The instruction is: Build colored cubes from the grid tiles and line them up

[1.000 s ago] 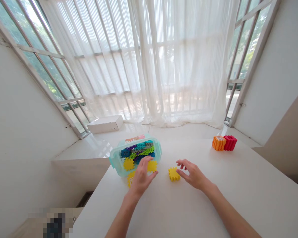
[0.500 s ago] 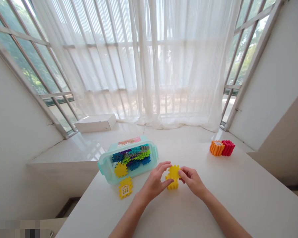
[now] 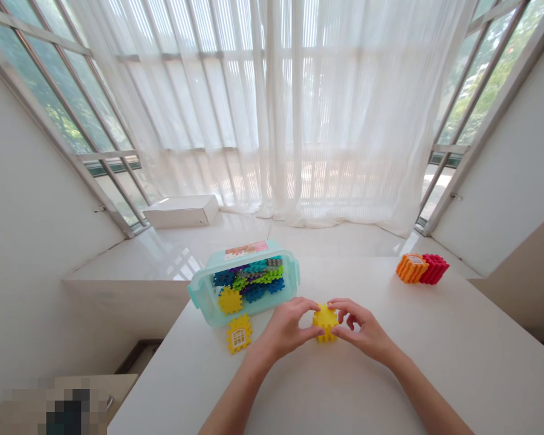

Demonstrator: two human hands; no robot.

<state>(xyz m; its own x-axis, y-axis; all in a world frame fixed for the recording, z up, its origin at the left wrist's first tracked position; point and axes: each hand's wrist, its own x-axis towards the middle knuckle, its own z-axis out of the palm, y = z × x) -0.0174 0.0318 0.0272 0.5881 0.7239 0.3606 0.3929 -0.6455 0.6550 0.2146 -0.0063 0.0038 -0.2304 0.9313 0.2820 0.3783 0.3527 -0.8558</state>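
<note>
A small stack of yellow notched building tiles [image 3: 326, 319] stands on the white table, its top tile lying flat over those below. From the left, my left hand [image 3: 291, 325] grips the stack's edge between thumb and fingertips. My right hand [image 3: 361, 328] closes on the opposite edge in the same way, with its other fingers curled. Near my left forearm lies a yellow tile with a white window [image 3: 239, 336]. Another yellow tile [image 3: 230, 301] sits at the mouth of the mint-green bin [image 3: 208, 313].
Inside the bin lie several blue, green, purple and grey tiles [image 3: 258, 281]. An orange stack [image 3: 410, 269] and a red stack [image 3: 434, 268] stand side by side at the table's far right. A white box [image 3: 176, 214] rests on the ledge before the curtain [image 3: 281, 121].
The upper yellow tile, earlier held tilted and offset, now lies in line on the stack. My right hand has shifted to the stack's right edge. The camera view has moved slightly.
</note>
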